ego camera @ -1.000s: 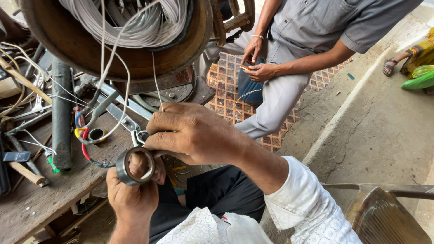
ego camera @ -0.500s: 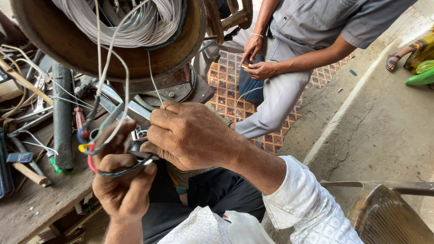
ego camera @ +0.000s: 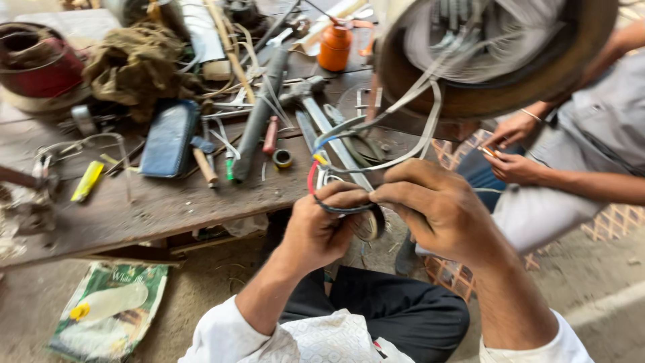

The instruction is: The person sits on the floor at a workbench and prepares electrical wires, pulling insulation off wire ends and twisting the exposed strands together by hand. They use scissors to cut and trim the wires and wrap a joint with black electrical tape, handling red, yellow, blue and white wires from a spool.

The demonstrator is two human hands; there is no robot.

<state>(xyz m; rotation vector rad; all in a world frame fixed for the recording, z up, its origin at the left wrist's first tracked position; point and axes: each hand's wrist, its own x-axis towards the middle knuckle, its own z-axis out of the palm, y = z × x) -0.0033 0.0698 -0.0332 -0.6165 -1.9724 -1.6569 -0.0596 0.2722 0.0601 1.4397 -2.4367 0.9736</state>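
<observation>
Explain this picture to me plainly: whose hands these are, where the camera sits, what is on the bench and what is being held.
The camera sits on a person's head and looks down, so the two bare hands at the centre are that person's own. The left hand and the right hand meet on a dark roll of tape and a bundle of wires, red, blue and pale, that lead up into a big round motor winding. A wooden bench carries an orange oil can, a grey pipe, a small tape roll, a blue case and a rag. At the right another person's hands hold something small; I cannot tell what.
</observation>
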